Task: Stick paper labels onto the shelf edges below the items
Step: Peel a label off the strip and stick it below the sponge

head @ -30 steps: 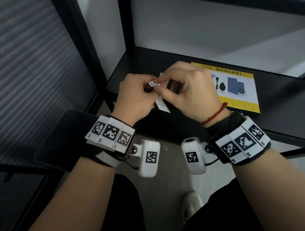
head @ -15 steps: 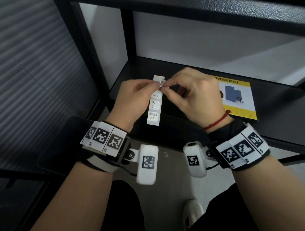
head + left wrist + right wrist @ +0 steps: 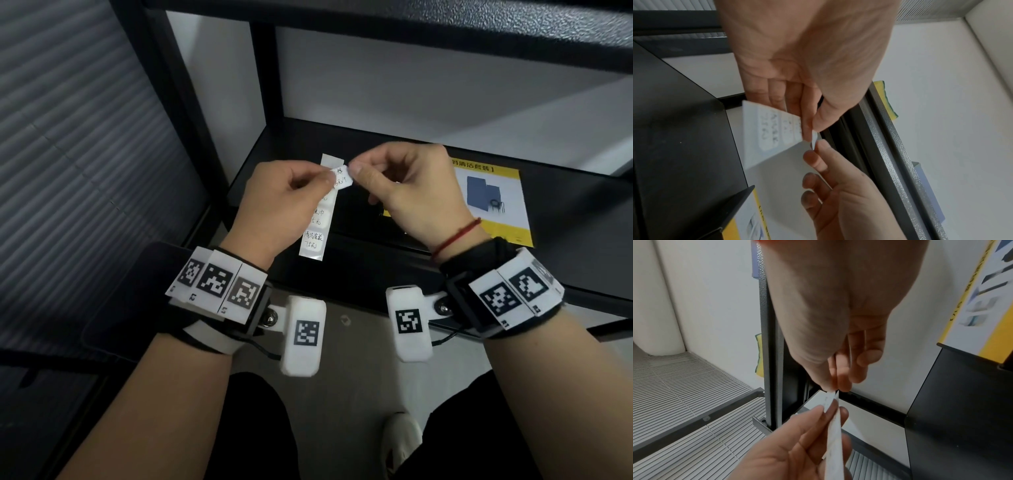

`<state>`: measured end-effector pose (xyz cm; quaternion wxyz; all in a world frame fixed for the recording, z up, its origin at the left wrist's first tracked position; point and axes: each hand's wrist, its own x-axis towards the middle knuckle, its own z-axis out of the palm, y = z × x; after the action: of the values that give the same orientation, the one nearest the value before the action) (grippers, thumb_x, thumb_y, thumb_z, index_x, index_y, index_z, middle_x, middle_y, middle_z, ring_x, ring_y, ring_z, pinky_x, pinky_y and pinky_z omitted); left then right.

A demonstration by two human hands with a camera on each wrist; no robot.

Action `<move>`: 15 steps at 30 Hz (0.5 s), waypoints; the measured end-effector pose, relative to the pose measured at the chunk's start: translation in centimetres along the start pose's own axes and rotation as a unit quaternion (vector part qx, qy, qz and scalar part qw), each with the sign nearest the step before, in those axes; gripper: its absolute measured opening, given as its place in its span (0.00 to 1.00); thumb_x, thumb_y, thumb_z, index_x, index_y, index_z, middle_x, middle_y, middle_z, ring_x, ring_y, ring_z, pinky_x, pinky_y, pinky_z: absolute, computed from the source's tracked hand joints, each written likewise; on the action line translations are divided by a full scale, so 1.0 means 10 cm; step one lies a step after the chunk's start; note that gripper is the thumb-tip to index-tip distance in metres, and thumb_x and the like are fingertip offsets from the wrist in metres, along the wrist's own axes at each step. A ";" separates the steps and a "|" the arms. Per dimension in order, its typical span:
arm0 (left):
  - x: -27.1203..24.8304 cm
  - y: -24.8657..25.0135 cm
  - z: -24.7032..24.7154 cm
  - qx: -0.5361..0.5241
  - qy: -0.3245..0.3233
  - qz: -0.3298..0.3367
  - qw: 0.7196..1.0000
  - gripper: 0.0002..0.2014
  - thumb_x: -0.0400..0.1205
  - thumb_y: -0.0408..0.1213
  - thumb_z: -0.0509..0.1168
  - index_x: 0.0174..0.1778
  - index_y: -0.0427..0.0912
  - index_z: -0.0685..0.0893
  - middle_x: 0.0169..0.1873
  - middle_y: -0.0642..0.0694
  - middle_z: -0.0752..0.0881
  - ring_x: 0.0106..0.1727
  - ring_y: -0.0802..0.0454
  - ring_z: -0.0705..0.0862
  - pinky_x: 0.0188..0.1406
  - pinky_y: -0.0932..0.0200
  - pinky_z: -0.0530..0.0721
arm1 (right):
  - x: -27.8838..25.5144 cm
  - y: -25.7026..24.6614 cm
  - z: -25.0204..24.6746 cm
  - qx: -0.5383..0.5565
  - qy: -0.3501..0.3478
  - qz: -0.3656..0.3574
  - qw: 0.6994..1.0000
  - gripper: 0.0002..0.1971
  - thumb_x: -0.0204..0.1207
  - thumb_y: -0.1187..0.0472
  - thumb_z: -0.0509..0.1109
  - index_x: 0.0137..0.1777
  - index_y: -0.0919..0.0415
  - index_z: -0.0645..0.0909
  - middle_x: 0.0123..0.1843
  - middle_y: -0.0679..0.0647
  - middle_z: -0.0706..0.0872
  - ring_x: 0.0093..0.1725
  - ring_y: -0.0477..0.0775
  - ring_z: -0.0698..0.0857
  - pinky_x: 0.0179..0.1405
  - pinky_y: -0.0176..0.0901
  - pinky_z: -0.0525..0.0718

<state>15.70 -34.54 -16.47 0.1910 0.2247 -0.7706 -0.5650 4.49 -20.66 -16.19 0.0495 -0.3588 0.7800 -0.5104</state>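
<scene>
A narrow white backing strip (image 3: 317,219) with several handwritten labels hangs upright in front of the black shelf (image 3: 565,219). My left hand (image 3: 291,192) pinches the strip near its top. My right hand (image 3: 404,185) pinches one small handwritten label (image 3: 342,178), which is partly peeled and curls away from the strip. In the left wrist view the strip (image 3: 768,129) slants under my thumb and the peeled label (image 3: 813,140) stands edge-on between both hands. In the right wrist view the strip (image 3: 833,434) runs edge-on from my left fingers (image 3: 818,417) up to my right fingertips (image 3: 840,384).
A yellow-bordered product card (image 3: 493,202) lies flat on the shelf behind my right hand. A black upright post (image 3: 262,78) and an upper shelf (image 3: 445,31) frame the bay. A yellow-green sponge (image 3: 887,100) sits on a shelf. Slatted blinds (image 3: 68,137) are at left.
The strip went from bunched between my hands to hanging straight, and one label near the top has been peeled out to the right by my right hand. Both hands rose slightly.
</scene>
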 end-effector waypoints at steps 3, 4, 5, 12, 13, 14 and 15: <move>0.02 0.03 -0.01 0.015 0.007 0.008 1.000 0.07 0.84 0.41 0.71 0.53 0.47 0.94 0.44 0.54 0.94 0.51 0.57 0.92 0.61 0.54 0.88 | 0.02 -0.01 0.02 0.007 -0.008 0.012 1.000 0.03 0.77 0.57 0.78 0.41 0.51 0.89 0.32 0.45 0.87 0.29 0.48 0.83 0.33 0.38 0.82; 0.03 0.04 -0.02 0.020 0.009 0.011 1.000 0.07 0.84 0.41 0.71 0.53 0.47 0.94 0.44 0.54 0.94 0.51 0.57 0.92 0.61 0.55 0.88 | 0.02 -0.01 0.02 0.011 -0.008 0.012 1.000 0.04 0.76 0.58 0.78 0.40 0.51 0.89 0.32 0.44 0.87 0.29 0.48 0.83 0.33 0.40 0.83; 0.04 0.06 -0.02 0.023 0.010 0.014 1.000 0.07 0.84 0.41 0.71 0.53 0.47 0.94 0.45 0.55 0.94 0.51 0.58 0.92 0.60 0.56 0.88 | 0.02 -0.03 0.02 0.015 -0.006 0.009 1.000 0.05 0.76 0.59 0.78 0.39 0.50 0.88 0.31 0.44 0.86 0.29 0.49 0.83 0.34 0.41 0.83; 0.11 0.26 -0.20 0.034 0.025 0.060 0.997 0.07 0.83 0.41 0.72 0.55 0.49 0.93 0.46 0.58 0.93 0.51 0.62 0.91 0.56 0.63 0.86 | 0.13 -0.27 0.02 0.025 0.041 -0.033 0.998 0.05 0.75 0.57 0.78 0.38 0.49 0.89 0.29 0.44 0.86 0.28 0.52 0.84 0.34 0.45 0.85; 0.14 0.32 -0.25 0.035 0.035 0.070 0.996 0.07 0.83 0.42 0.73 0.54 0.49 0.93 0.46 0.58 0.93 0.52 0.62 0.91 0.57 0.63 0.86 | 0.16 -0.34 0.00 0.029 0.050 -0.039 0.998 0.05 0.75 0.57 0.78 0.38 0.49 0.88 0.29 0.44 0.87 0.28 0.54 0.84 0.34 0.46 0.85; 0.16 0.38 -0.29 0.034 0.043 0.076 0.996 0.08 0.82 0.43 0.73 0.54 0.49 0.93 0.46 0.58 0.93 0.52 0.61 0.91 0.57 0.63 0.86 | 0.19 -0.40 -0.03 0.030 0.058 -0.042 0.997 0.05 0.75 0.57 0.78 0.38 0.49 0.89 0.30 0.44 0.87 0.28 0.55 0.85 0.35 0.47 0.86; 0.19 0.45 -0.33 0.033 0.048 0.084 0.995 0.08 0.82 0.44 0.73 0.54 0.49 0.93 0.45 0.57 0.93 0.51 0.60 0.91 0.57 0.62 0.86 | 0.22 -0.49 -0.06 0.028 0.067 -0.047 0.996 0.05 0.75 0.56 0.78 0.38 0.49 0.89 0.30 0.44 0.87 0.28 0.55 0.85 0.36 0.47 0.86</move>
<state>15.35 -36.98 -11.16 0.2669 0.1919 -0.7949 -0.5100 5.04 -22.62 -11.21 -0.0174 -0.3585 0.7491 -0.5568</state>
